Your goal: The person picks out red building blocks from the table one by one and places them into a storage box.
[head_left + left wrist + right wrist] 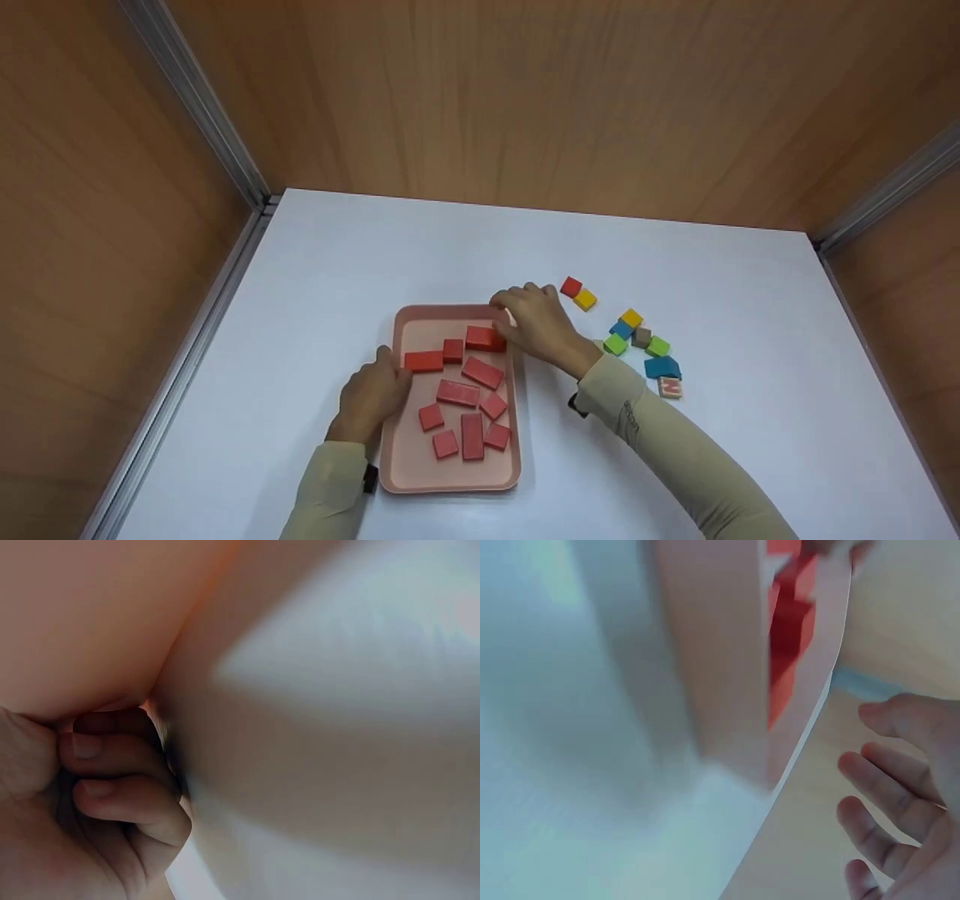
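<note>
A pink tray (pixel 409 474) holds several red and pinkish-red wooden blocks (pixel 458 393), some cubes and some oblong. My left hand (pixel 371 394) grips the tray's left side, thumb at the rim. In the left wrist view its curled fingers (pixel 124 802) sit right against the tray's blurred outer surface (pixel 82 622). Over the far right corner hovers my right hand (pixel 536 319), close to an oblong red block (pixel 484 338). In the right wrist view that hand's fingers (pixel 889 784) are spread and loosely bent, with nothing between them, beside the tray wall (pixel 716 667).
Right of the tray, on the white table (pixel 360 247), lie a red cube (pixel 571 286) and a yellow cube (pixel 585 300). Farther right are green cubes (pixel 616 344), a blue block (pixel 663 367) and a lettered block (pixel 670 388). Wooden panels (pixel 525 105) enclose the table.
</note>
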Motion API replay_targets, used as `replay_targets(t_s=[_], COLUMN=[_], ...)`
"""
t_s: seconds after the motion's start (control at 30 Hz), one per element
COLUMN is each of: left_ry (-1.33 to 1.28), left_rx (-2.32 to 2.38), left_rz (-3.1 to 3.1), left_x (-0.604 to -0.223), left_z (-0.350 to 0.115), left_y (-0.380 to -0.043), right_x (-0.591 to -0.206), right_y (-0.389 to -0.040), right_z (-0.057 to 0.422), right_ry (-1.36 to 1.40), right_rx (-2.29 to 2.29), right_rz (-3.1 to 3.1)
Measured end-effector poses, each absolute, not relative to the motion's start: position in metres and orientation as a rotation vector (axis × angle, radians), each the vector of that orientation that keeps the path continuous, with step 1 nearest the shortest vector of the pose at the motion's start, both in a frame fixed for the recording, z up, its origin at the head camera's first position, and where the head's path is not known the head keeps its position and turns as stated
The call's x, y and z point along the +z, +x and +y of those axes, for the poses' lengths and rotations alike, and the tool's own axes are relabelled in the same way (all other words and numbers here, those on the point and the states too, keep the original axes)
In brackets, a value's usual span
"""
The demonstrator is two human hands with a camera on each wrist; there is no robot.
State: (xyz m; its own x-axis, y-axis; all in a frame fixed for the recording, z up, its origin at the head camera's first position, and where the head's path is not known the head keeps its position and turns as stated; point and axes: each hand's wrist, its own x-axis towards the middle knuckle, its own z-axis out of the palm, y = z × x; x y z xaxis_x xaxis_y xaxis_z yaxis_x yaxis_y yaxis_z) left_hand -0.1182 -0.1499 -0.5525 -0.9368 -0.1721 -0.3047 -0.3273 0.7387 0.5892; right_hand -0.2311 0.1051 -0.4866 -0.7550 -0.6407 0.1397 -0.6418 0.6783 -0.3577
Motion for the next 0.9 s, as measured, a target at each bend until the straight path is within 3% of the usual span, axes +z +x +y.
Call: replay_targets(t_s=[0.63,0.9], left_ry=[-0.446,-0.455], left_rx=[1.021,1.000], left_rz=[2.675,2.658], left_x=[-0.555,-0.554], left_z=[-0.154,-0.150], left_y=[-0.117,-0.116], right_x=[-0.509,-0.524], right_y=[-0.291,-0.299], right_z=[0.163,0.181], right_ry=[0.589,0.422], right_rx=[0.572,0.477], right_rz=[-3.006,-3.116])
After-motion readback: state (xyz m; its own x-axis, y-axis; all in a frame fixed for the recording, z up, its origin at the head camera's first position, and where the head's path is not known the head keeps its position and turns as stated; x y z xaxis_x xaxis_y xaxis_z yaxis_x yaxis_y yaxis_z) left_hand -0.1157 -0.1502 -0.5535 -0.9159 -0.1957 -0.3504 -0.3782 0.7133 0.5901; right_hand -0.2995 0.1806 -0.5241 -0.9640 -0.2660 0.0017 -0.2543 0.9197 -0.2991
